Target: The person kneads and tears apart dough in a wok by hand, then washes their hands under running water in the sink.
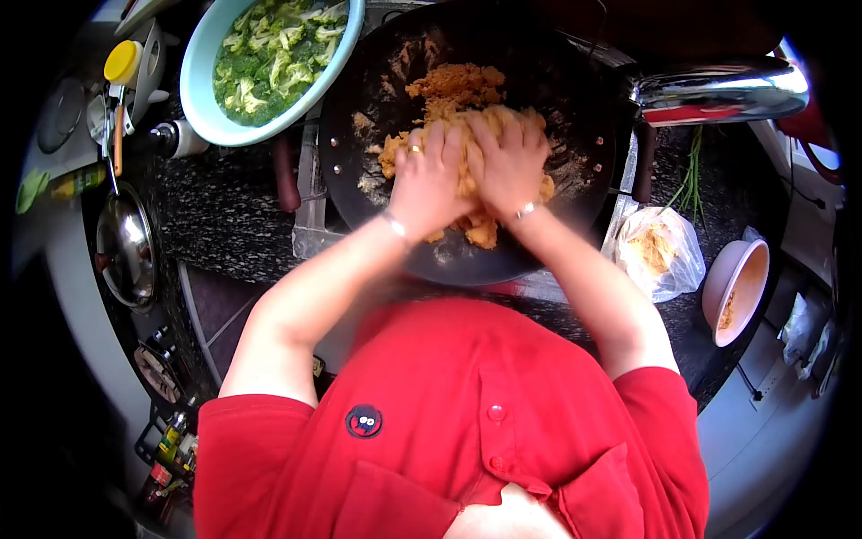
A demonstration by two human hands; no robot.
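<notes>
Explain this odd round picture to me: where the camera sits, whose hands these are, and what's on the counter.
There is one picture, from a camera worn on a person's head, looking down; the wide lens bends the edges. The red shirt and both arms belong to the wearer. The left hand and right hand press side by side into a lump of orange dough in a dark pan. On the counter stand a bowl of broccoli, a plastic bag and a pink bowl.

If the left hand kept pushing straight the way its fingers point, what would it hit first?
The left hand already presses into the orange dough in the black pan; going on, it would likely meet more of that dough, then the pan's far wall. Depth is unclear.
</notes>
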